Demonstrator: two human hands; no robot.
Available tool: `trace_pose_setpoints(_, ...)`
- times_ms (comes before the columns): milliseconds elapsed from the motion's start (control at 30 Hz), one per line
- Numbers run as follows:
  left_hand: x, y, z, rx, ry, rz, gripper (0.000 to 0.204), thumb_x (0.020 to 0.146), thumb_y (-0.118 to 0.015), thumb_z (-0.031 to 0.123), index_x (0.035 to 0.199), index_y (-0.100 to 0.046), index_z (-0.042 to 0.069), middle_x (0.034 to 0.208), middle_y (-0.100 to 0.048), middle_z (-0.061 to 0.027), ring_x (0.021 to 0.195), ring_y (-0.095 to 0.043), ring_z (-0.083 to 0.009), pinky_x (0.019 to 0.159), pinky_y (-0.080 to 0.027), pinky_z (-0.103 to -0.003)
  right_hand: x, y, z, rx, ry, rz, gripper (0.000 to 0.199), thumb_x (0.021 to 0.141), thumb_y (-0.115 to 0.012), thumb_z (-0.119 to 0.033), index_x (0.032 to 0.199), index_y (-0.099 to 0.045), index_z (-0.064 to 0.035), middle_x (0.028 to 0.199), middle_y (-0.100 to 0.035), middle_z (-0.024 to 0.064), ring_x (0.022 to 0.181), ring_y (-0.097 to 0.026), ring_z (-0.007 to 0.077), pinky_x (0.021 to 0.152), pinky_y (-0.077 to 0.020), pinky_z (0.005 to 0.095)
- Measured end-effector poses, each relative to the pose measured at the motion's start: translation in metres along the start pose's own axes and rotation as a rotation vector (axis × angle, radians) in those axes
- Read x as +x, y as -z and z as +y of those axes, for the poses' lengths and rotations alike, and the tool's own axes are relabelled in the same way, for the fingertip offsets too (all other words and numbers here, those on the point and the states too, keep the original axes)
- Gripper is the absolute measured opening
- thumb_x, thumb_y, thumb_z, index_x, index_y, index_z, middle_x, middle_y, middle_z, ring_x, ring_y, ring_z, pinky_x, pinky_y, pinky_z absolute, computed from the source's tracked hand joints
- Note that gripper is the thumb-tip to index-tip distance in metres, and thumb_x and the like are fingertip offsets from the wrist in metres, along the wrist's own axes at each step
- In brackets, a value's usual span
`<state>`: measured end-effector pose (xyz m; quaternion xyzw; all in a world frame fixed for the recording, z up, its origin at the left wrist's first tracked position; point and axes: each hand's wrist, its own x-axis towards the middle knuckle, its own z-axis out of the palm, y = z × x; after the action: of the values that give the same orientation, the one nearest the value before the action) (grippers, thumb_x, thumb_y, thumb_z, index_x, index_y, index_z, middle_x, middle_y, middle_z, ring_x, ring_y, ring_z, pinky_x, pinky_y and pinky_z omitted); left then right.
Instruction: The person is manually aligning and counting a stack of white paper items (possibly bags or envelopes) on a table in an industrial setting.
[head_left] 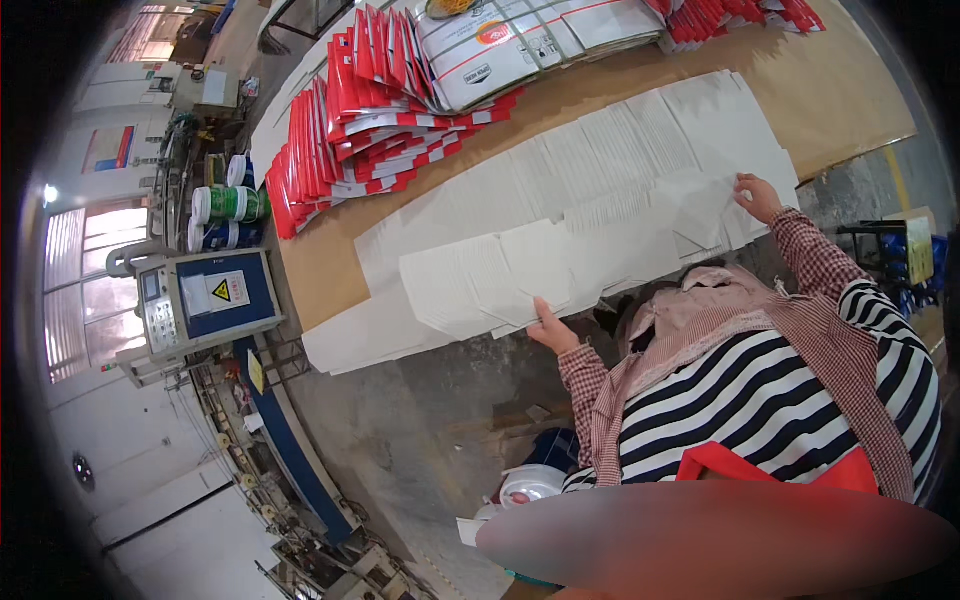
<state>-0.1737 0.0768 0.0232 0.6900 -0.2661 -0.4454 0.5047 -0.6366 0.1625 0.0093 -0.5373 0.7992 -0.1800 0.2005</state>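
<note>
Seen from the middle of the view, the person's left hand point(553, 328) is near 4 o'clock, at the near edge of the white sheets point(480, 280); its thumb lies up against that edge, but I cannot tell whether the fingers grasp anything. The right hand point(760, 200) is at 2 o'clock, fingers bent at the sheets' right end; whether they pinch a sheet is unclear.

The sheets overlap in 2 long fanned rows, running from 8 o'clock to 2 o'clock across the brown-topped counter point(325, 280). Behind them, toward 11 o'clock, red-and-white packets point(370, 120) are heaped beside a strapped bundle of white bags point(520, 55). Off the counter, a blue-fronted machine point(240, 295) stands at 9 o'clock, and a green-and-white bucket point(225, 204) is near 10 o'clock.
</note>
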Motion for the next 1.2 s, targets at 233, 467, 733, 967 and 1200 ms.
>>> trace_pose_setpoints(233,0.033,0.012,0.001,-0.322,0.252,-0.053,0.040,0.084,-0.056,0.016,0.115,-0.044,-0.007,0.113,-0.050,-0.0122,0.095,-0.051,-0.0197,0.079,-0.043,-0.035,0.006,-0.006,-0.011,-0.023,0.043,-0.052,0.012,0.070,-0.063,-0.013,0.076,-0.059,-0.0032,0.107,-0.055,0.0177,0.104,-0.051,0.0309,0.086,-0.0416,0.0379)
trace_pose_setpoints(467,0.017,0.011,0.002,-0.431,-0.013,-0.124,0.042,0.082,-0.059,0.017,0.112,-0.046,-0.009,0.108,-0.053,-0.0134,0.092,-0.053,-0.0205,0.074,-0.045,-0.033,0.005,0.000,-0.009,-0.004,0.001,-0.073,0.011,0.071,-0.062,-0.013,0.074,-0.059,-0.0028,0.107,-0.055,0.0175,0.105,-0.050,0.0303,0.087,-0.0413,0.0378)
trace_pose_setpoints(733,0.024,0.011,0.003,-0.067,0.134,0.084,0.039,0.082,-0.059,0.012,0.112,-0.046,-0.008,0.108,-0.053,-0.0124,0.093,-0.053,-0.0198,0.077,-0.046,-0.034,0.004,-0.001,-0.010,-0.002,-0.006,-0.032,0.011,0.071,-0.063,-0.014,0.073,-0.060,-0.0033,0.109,-0.055,0.0181,0.106,-0.050,0.0308,0.087,-0.0411,0.0378)
trace_pose_setpoints(967,0.053,0.040,-0.021,-0.519,0.160,-0.121,0.034,0.081,-0.060,0.012,0.106,-0.049,-0.009,0.101,-0.056,-0.0118,0.086,-0.055,-0.0174,0.072,-0.048,-0.033,0.008,-0.002,-0.022,0.010,-0.041,-0.060,0.011,0.070,-0.063,-0.014,0.073,-0.060,-0.0034,0.114,-0.053,0.0177,0.105,-0.050,0.0306,0.087,-0.0410,0.0373)
trace_pose_setpoints(1200,0.011,0.009,0.018,0.221,0.080,0.139,0.028,0.085,-0.057,0.017,0.090,-0.057,-0.010,0.096,-0.056,-0.0154,0.085,-0.055,-0.0190,0.071,-0.045,-0.029,0.001,-0.002,-0.012,-0.003,-0.056,-0.013,0.012,0.070,-0.063,-0.014,0.072,-0.059,-0.0024,0.113,-0.053,0.0178,0.104,-0.051,0.0307,0.087,-0.0411,0.0373)
